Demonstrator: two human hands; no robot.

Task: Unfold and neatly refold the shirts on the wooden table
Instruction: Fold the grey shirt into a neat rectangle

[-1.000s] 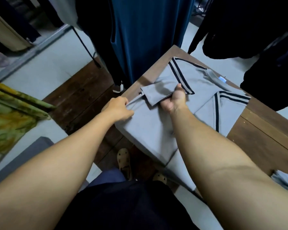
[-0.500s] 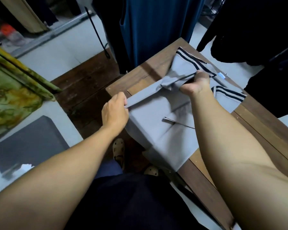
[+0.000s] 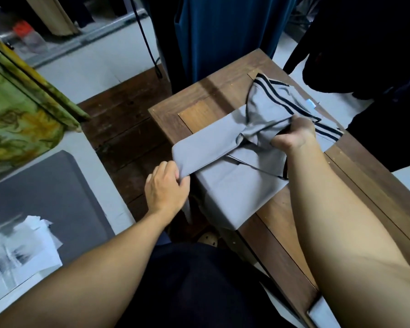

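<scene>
A grey shirt (image 3: 234, 183) with black stripes on its sleeves lies on the wooden table (image 3: 206, 95), its lower part hanging over the table's left edge. My left hand (image 3: 167, 188) pinches the near corner of a folded-over grey flap at that edge. My right hand (image 3: 294, 134) grips a bunched part of the same flap further up, near the striped sleeve. The flap is stretched taut between both hands, lifted a little off the shirt.
A dark blue garment (image 3: 223, 36) and black clothes (image 3: 365, 43) hang beyond the table's far side. Left of me stands a white surface with a grey pad (image 3: 45, 197), papers (image 3: 21, 247) and green-yellow patterned fabric (image 3: 17, 114). Dark floorboards (image 3: 123, 129) lie between.
Both hands have carried the grey flap up and across the shirt, my right hand moving toward the striped sleeve. The shirt has bunched up there, and the view has shifted left.
</scene>
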